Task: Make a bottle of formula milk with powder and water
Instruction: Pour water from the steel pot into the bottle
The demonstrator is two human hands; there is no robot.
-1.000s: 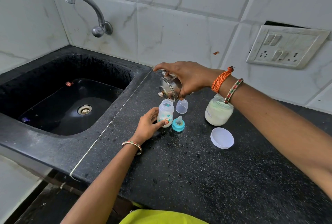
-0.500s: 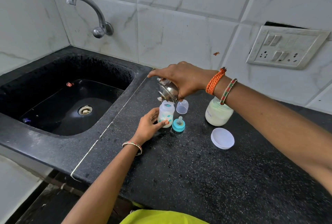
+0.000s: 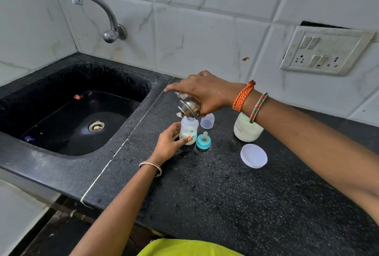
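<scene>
Since a second ago the right hand point(image 3: 207, 93) has tipped its gripped steel pot point(image 3: 188, 107) lower over the baby bottle point(image 3: 188, 130), which the left hand point(image 3: 170, 143) holds upright on the black speckled worktop point(image 3: 205, 194) beside the sink point(image 3: 61, 165), under white tiles.

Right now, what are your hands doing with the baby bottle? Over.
Left hand grips baby bottle upright on counter. Right hand holds steel pot tipped over bottle mouth. Teat ring beside bottle, off. Nothing blocking.
</scene>
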